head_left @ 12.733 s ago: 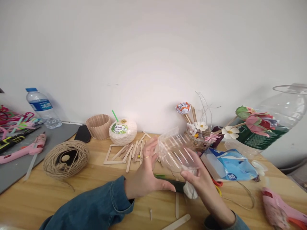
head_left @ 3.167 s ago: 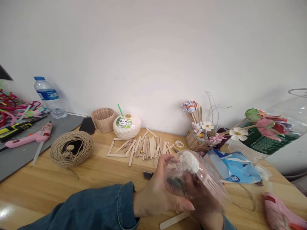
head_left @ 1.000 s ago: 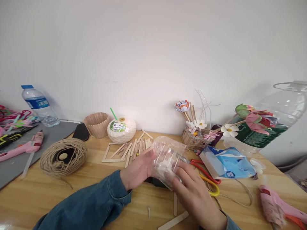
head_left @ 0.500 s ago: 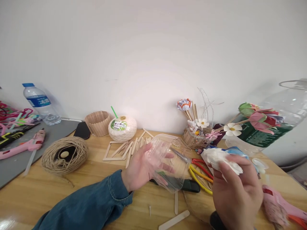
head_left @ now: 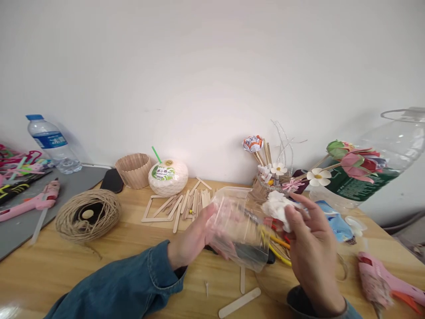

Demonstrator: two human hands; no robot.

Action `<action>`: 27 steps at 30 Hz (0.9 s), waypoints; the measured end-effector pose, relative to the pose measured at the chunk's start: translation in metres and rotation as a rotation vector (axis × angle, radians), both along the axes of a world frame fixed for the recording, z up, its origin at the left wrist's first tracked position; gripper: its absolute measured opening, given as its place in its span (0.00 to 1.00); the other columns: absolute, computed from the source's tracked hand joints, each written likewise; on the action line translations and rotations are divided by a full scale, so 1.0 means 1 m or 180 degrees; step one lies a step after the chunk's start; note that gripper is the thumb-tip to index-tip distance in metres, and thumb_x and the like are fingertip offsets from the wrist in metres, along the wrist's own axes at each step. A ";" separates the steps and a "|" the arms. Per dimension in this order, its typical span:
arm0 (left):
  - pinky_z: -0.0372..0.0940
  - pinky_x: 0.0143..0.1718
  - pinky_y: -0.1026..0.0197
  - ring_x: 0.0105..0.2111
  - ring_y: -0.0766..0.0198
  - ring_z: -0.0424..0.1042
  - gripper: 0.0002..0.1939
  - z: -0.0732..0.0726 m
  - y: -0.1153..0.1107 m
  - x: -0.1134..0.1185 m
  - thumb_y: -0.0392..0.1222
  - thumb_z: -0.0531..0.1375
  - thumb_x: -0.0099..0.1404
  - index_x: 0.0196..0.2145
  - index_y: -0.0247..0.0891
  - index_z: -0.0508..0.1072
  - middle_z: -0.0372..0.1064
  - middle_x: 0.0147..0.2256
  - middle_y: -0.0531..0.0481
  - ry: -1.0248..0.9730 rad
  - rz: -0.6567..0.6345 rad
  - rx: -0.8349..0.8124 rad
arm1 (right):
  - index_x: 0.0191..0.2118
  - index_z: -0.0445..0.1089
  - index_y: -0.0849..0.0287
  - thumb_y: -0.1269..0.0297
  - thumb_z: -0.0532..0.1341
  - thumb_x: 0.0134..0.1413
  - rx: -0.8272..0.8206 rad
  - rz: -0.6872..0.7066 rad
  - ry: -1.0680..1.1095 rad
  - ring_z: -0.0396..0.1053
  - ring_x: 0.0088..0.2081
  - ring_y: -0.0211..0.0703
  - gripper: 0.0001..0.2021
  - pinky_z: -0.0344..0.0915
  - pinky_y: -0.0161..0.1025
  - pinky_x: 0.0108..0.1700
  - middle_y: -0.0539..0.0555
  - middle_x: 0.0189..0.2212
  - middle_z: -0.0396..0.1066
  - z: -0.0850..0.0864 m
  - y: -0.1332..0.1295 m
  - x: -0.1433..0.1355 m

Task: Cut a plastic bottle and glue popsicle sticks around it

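My left hand (head_left: 195,232) is closed around a clear plastic container (head_left: 241,235), tilted with its opening toward the right; some of its fingers show through the wall. Just right of the container, my right hand (head_left: 310,243) pinches a crumpled white tissue (head_left: 277,207) between thumb and fingers. The tissue is close to the container's rim; I cannot tell whether they touch. Behind the container, partly hidden, lie yellow-handled and red-handled tools (head_left: 280,254).
Wooden craft sticks (head_left: 194,204), a twine ball (head_left: 88,215), a white coconut drink (head_left: 168,178) and a ribbed wooden cup (head_left: 133,172) are on the table. Pink glue guns (head_left: 375,277) lie at both sides. Flowers (head_left: 318,176) and a large bottle (head_left: 392,146) stand right, a water bottle (head_left: 51,144) left.
My right hand has brought the tissue left, up to the container. The container has turned slightly in my left hand. A blue packet shows more fully at the right.
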State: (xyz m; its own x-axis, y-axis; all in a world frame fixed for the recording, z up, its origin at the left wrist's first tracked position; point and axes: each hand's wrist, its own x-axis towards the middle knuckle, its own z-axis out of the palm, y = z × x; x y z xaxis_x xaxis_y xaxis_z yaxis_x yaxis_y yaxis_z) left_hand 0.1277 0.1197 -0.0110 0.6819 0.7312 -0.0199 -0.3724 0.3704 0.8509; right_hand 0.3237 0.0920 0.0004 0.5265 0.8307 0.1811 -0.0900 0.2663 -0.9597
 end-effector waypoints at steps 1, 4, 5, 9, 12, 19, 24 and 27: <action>0.65 0.30 0.57 0.28 0.61 0.72 0.35 0.000 0.000 0.000 0.65 0.52 0.57 0.55 0.41 0.61 0.66 0.49 0.39 0.0095 0.0123 0.0196 | 0.41 0.70 0.50 0.56 0.67 0.42 0.0082 -0.0219 -0.0185 0.60 0.21 0.31 0.17 0.59 0.27 0.20 0.44 0.25 0.66 0.001 -0.003 0.003; 0.65 0.39 0.56 0.42 0.54 0.68 0.45 -0.002 0.002 -0.001 0.52 0.67 0.49 0.60 0.49 0.49 0.52 0.59 0.40 0.0330 0.0361 0.0751 | 0.37 0.73 0.53 0.57 0.68 0.40 0.0059 -0.0232 -0.0372 0.62 0.24 0.33 0.15 0.60 0.28 0.22 0.47 0.27 0.70 0.001 -0.010 0.006; 0.65 0.41 0.55 0.46 0.53 0.66 0.49 -0.002 0.002 -0.001 0.46 0.69 0.47 0.61 0.51 0.46 0.49 0.60 0.41 0.0411 0.0365 0.0907 | 0.37 0.74 0.53 0.56 0.69 0.39 -0.0074 0.0043 -0.0313 0.64 0.26 0.35 0.15 0.62 0.29 0.24 0.48 0.28 0.72 0.000 -0.012 0.004; 0.59 0.51 0.51 0.55 0.49 0.58 0.47 -0.005 0.004 -0.003 0.34 0.67 0.48 0.60 0.52 0.47 0.49 0.59 0.44 0.0715 0.0375 0.1721 | 0.38 0.76 0.56 0.56 0.71 0.34 -0.0704 0.1461 0.0347 0.72 0.35 0.47 0.20 0.68 0.41 0.35 0.56 0.36 0.76 0.004 -0.015 -0.013; 0.47 0.59 0.48 0.60 0.49 0.47 0.44 -0.007 0.006 -0.005 0.27 0.63 0.49 0.59 0.52 0.52 0.45 0.60 0.47 0.0905 0.0420 0.2497 | 0.38 0.76 0.57 0.58 0.72 0.32 -0.0774 0.1852 0.0759 0.72 0.37 0.49 0.21 0.68 0.44 0.39 0.58 0.38 0.76 0.007 -0.015 -0.025; 0.56 0.53 0.47 0.57 0.48 0.54 0.46 -0.007 0.002 0.000 0.34 0.67 0.47 0.58 0.50 0.49 0.47 0.58 0.44 0.0323 -0.0245 0.1337 | 0.38 0.75 0.55 0.59 0.73 0.30 -0.0878 0.1744 0.0963 0.72 0.33 0.45 0.22 0.67 0.41 0.38 0.54 0.34 0.76 -0.002 -0.017 -0.033; 0.57 0.51 0.49 0.50 0.52 0.60 0.42 0.002 -0.002 0.005 0.41 0.72 0.40 0.50 0.45 0.56 0.55 0.48 0.45 0.0491 0.0067 0.1328 | 0.36 0.76 0.53 0.60 0.72 0.34 -0.0846 0.1903 -0.0004 0.70 0.37 0.44 0.17 0.65 0.38 0.41 0.51 0.37 0.75 -0.006 -0.018 -0.031; 0.50 0.56 0.46 0.55 0.47 0.53 0.43 0.001 -0.001 0.003 0.43 0.74 0.36 0.48 0.46 0.58 0.49 0.53 0.45 0.0599 0.0128 0.1634 | 0.33 0.76 0.52 0.59 0.71 0.36 -0.0922 0.2033 -0.0305 0.70 0.34 0.42 0.13 0.66 0.36 0.38 0.50 0.32 0.75 -0.004 -0.021 -0.030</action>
